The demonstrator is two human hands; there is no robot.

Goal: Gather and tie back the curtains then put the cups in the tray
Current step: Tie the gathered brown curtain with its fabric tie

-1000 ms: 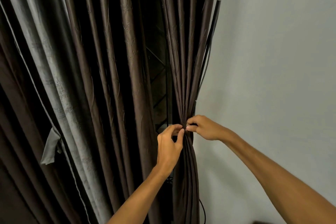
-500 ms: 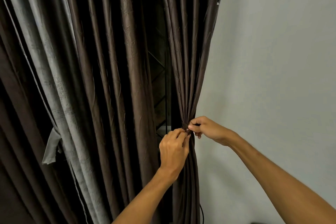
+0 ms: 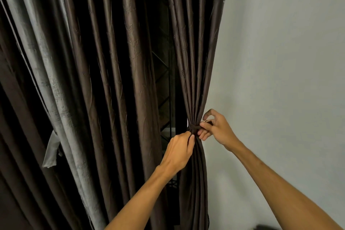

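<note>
Against the pale wall (image 3: 280, 61), the brown curtain (image 3: 194, 80) is bunched tight, cinched at its waist by a dark tie (image 3: 193, 128). At the knot, left hand (image 3: 179, 150) pinches the tie from lower left, fingers curled on it. On the wall side, right hand (image 3: 216, 130) pinches the tie's end, forefinger crooked above. A loose brown panel (image 3: 121, 80) and a grey curtain (image 3: 56, 89) hang apart, further left.
</note>
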